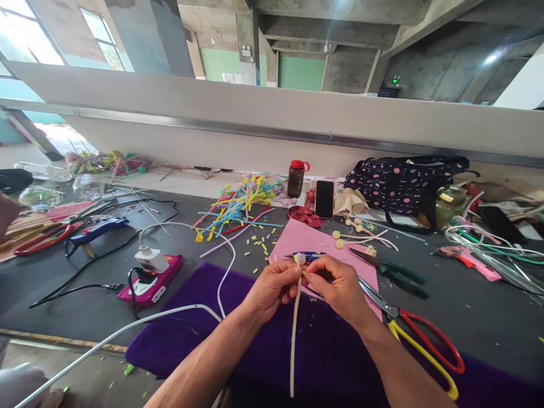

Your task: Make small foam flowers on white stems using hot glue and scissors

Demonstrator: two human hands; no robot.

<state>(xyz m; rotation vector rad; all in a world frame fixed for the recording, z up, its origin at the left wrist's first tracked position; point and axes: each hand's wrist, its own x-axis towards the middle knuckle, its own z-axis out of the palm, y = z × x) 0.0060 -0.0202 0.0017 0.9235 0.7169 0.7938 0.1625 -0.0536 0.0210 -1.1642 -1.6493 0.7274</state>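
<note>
Between my hands is a small handmade flower (299,258) with a pale yellow and lilac head and a long cream stem (294,340) hanging down. My left hand (278,286) pinches the stem just under the head. From the other side, my right hand (334,283) has thumb and forefinger closed at the same spot, on a tiny pale piece too small to name. Behind them a blue pen (312,255) lies on a pink sheet (293,235). A purple cloth (187,317) lies under my forearms.
Scissors (399,311) and green-handled pliers (395,269) lie right. Colourful stems (246,198) and cut bits (259,245) lie beyond my hands, near a bottle (296,180), phone (324,199) and bag (408,184). A power strip (155,283) with cables and a blue glue gun (97,232) occupy the left.
</note>
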